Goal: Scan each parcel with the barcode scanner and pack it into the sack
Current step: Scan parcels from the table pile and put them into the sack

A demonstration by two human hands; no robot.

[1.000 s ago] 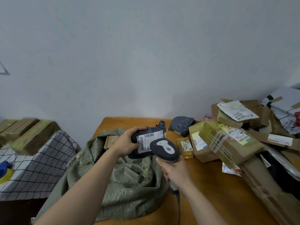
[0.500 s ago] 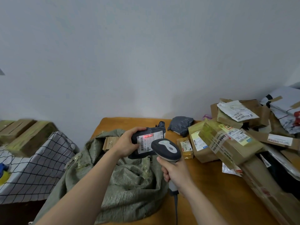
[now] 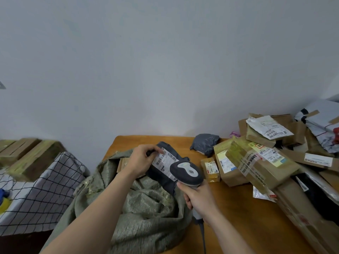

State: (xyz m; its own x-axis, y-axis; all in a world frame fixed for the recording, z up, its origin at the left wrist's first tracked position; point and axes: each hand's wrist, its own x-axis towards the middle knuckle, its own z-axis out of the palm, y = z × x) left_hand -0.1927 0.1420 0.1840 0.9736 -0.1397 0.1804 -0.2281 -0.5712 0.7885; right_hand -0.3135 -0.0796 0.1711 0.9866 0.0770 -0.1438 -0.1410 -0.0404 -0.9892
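Note:
My left hand (image 3: 142,159) grips a dark grey plastic parcel (image 3: 169,182) with a white barcode label, tilted down over the mouth of the grey-green woven sack (image 3: 145,213). The sack lies crumpled on the left part of the wooden table (image 3: 236,215). My right hand (image 3: 199,197) holds the handle of the grey barcode scanner (image 3: 187,172), whose head sits just right of the parcel's label. The scanner's cable hangs below my right wrist. A small brown box shows inside the sack's opening.
A heap of taped cardboard boxes (image 3: 260,162) and plastic mailers fills the table's right side. A small dark grey bag (image 3: 206,143) lies near the wall. To the left, boxes (image 3: 33,158) sit on a checked cloth (image 3: 42,195).
The red scan light on the label has gone out. My left hand has turned the parcel and lowered its far end toward the sack's mouth. The scanner stays nearly where it was.

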